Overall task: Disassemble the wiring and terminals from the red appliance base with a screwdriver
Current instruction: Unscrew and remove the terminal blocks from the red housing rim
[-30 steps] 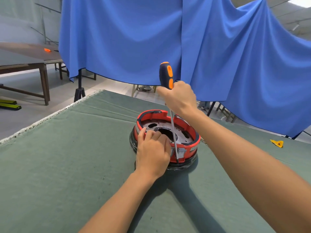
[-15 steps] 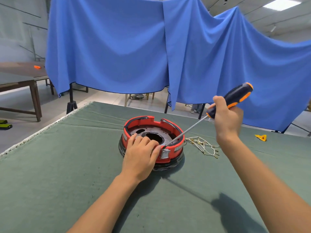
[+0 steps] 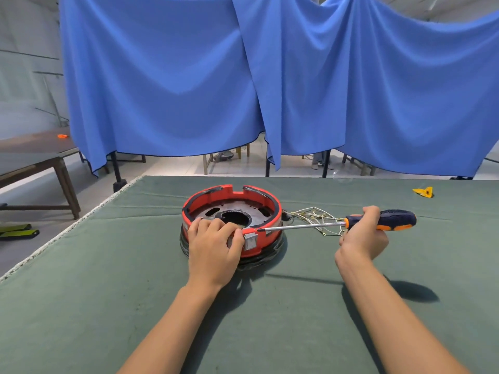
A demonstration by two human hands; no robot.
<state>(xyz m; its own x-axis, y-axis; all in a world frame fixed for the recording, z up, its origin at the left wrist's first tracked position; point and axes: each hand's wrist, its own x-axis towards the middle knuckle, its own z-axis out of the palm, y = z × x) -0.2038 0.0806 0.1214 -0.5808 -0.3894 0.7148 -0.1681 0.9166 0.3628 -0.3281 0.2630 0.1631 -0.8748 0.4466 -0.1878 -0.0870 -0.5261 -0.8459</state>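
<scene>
One red appliance base (image 3: 266, 209) sits on the green cloth-covered table (image 3: 81, 292). The left hand (image 3: 213, 248) rests on its near rim, fingers curled over the edge, thumb beside a grey switch (image 3: 250, 241). The right hand (image 3: 363, 236) grips one screwdriver (image 3: 378, 221) by its handle; the shaft runs level, its tip at the rim just past the left fingertips. One tangle of wiring (image 3: 313, 218) lies behind the shaft. A yellow piece (image 3: 424, 192) lies far right. Blue drapes (image 3: 270, 76) hang behind; a wooden table (image 3: 35, 157) stands left.
</scene>
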